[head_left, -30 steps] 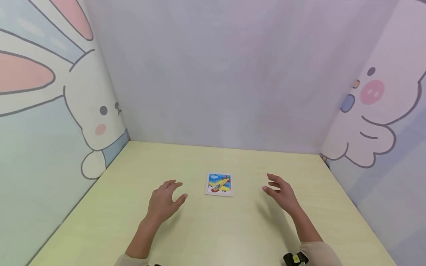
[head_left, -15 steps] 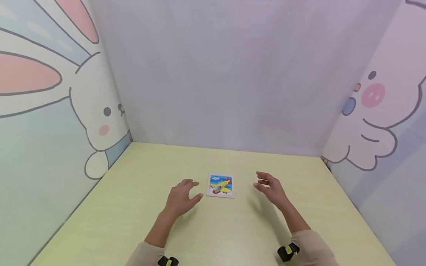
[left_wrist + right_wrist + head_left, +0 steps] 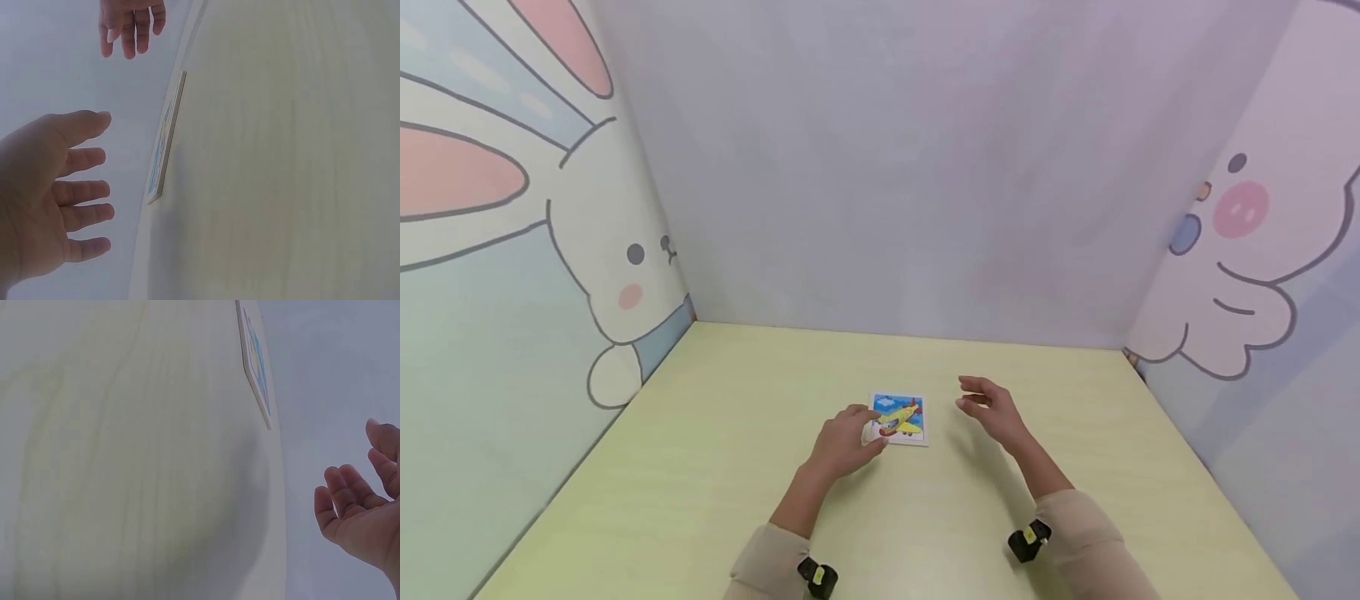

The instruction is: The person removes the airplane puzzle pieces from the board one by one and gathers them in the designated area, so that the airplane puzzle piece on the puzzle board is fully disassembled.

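A flat square picture board [image 3: 902, 421] with a yellow airplane on blue sky lies on the table, its pale rim showing. My left hand [image 3: 844, 442] hovers at its left side, the fingertips overlapping the board's left edge in the head view. In the left wrist view that hand [image 3: 56, 194] is above the tabletop, apart from the board [image 3: 165, 137], fingers loosely extended. To the right of the board floats my right hand [image 3: 994, 410], fingers relaxed and holding nothing. The right wrist view shows the board [image 3: 255, 365] beyond this hand [image 3: 365, 512].
The pale yellow wooden table [image 3: 760, 358] meets a plain grey-lilac back wall [image 3: 895, 167]. A rabbit-printed wall [image 3: 617, 208] stands at the left and a pig-printed wall [image 3: 1240, 250] at the right. Each sleeved wrist carries a small black camera [image 3: 1028, 540].
Both hands have moved inward toward the board, the left one farther, from well left of it to its left edge. The board has stayed in place.
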`<state>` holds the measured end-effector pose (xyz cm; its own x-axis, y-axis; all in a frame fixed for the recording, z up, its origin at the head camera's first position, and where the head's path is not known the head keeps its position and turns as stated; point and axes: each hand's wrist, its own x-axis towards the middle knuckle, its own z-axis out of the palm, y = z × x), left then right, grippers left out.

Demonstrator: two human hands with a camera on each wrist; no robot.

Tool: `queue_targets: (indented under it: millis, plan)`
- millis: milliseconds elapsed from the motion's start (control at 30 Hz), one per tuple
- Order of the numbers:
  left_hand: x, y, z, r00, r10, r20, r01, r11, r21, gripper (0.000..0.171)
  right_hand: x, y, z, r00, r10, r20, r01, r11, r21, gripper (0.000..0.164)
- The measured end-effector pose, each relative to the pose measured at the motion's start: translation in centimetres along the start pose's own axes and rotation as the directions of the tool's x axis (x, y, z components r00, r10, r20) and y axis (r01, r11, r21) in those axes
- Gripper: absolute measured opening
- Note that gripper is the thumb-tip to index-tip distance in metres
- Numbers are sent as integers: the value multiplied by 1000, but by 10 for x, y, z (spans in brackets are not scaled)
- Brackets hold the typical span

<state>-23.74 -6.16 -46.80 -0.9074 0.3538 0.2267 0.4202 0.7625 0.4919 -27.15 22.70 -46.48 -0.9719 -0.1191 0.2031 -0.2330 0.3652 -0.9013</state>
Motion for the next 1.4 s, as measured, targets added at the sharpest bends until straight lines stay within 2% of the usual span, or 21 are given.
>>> queue_targets:
  millis: [200,300,400,633,733,900,1033,1167,1400]
  plan:
    - [12,7,15,998,4,67,-6,999,33,44,13,-2,11,1000,-3,23,3,1000,-9,42]
    - [18,10,23,996,15,84,-22,997,78,43,12,-18,18,999,-13,42,14,1000,-12,40]
    - [24,15,30,994,-7,106,-5,993,116,43,11,-34,25,998,-24,58,25,1000,-17,37]
    - [34,31,45,981,-124,147,90,971,221,48,37,6,44,999,7,54,-9,999,32,40]
    - [35,31,50,975,-151,164,108,964,241,49,43,7,52,998,3,58,-5,999,34,38]
    - [33,32,52,964,-184,193,135,961,242,53,53,6,63,998,0,65,-3,999,43,37]
    - [30,33,50,961,-181,210,131,964,230,57,60,5,73,995,39,97,-43,998,44,36]
    - [26,33,47,959,-160,234,109,970,217,60,68,7,82,987,79,142,-81,997,4,32]
    - [22,31,44,955,-153,253,104,975,195,64,77,9,95,975,97,202,-74,991,-115,28]
